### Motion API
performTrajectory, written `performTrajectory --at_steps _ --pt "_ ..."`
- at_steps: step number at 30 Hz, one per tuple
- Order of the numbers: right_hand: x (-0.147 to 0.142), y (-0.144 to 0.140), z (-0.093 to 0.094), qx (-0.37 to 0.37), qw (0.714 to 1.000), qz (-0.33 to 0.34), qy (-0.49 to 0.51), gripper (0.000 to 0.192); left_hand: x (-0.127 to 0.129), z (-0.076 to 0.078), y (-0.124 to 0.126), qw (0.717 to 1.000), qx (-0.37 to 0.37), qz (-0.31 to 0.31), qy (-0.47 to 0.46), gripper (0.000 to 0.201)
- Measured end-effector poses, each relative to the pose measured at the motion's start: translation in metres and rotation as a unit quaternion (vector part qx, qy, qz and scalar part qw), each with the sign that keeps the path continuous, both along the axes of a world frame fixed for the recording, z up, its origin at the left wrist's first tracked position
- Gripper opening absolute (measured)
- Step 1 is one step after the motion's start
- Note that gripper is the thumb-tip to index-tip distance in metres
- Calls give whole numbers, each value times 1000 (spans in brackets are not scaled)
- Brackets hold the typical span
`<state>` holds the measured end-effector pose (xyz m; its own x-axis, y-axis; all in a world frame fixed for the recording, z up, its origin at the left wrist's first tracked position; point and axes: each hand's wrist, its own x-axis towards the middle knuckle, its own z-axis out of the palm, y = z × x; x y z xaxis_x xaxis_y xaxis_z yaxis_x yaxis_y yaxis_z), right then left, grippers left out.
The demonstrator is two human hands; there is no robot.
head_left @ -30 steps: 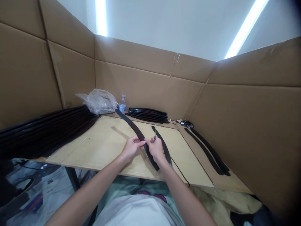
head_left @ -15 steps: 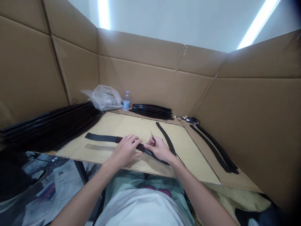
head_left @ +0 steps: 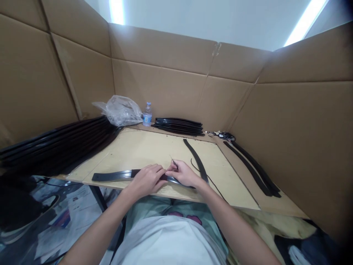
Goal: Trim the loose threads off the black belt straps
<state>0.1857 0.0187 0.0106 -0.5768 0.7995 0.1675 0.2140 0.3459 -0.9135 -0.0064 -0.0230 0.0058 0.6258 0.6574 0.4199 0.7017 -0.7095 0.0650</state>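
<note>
A long, dark, slightly curved strip [head_left: 111, 176] lies along the front edge of the board, shiny in places, with a duller brown-black band around its middle. Pressed over that band is my left hand [head_left: 147, 179], fingers bent and thumb along the near side, gripping the strip. My right hand [head_left: 183, 173] touches the strip just to the right. It pinches a slim pointed tool [head_left: 173, 162] whose tip sticks up to the left; its exact kind is too small to tell. Part of the strip is hidden beneath both hands.
Another black strip [head_left: 196, 156] and a thin black cord [head_left: 212, 183] lie right of my hands. Further right are more strips [head_left: 253, 171]. Stacked strips [head_left: 178, 126], a water bottle [head_left: 147, 115], a clear plastic bag [head_left: 122, 110] and a large dark pile [head_left: 60, 143] line the cardboard walls.
The strip has shifted toward me and slightly left, now lying closer to the board's front edge. Both hands have moved with it, and the right hand has come nearer the left.
</note>
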Motion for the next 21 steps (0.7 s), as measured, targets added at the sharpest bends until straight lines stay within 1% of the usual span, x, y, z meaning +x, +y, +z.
performTrajectory --at_steps 3,4,6,8,10,12,14,16,19,21 --pt "1 0 0 6 1000 -12 -13 30 1 -3 1 1000 -2 11 5 27" --pt "2 0 0 15 999 -25 -24 30 1 -3 2 1000 -2 15 6 27" --pt "4 0 3 59 994 -69 -67 29 1 -4 3 1000 -5 21 7 27" --pt "8 -2 7 127 973 -138 -131 28 2 -4 3 1000 -9 26 8 27" --pt "14 -6 12 181 941 -208 -198 30 2 -4 4 999 -14 31 5 27" --pt "20 -12 16 208 912 -244 -256 34 2 -5 4 999 -17 35 1 27" --pt "25 -20 18 222 897 -235 -302 36 3 -5 5 999 -20 36 -4 27" --pt "29 -29 17 238 887 -207 -336 36 3 -6 6 999 -23 35 -8 28" --pt "32 -38 11 267 879 -152 -365 34 5 -7 7 999 -31 37 -15 28" --pt "33 -41 8 285 870 -128 -380 34 5 -7 8 998 -37 39 -21 28"
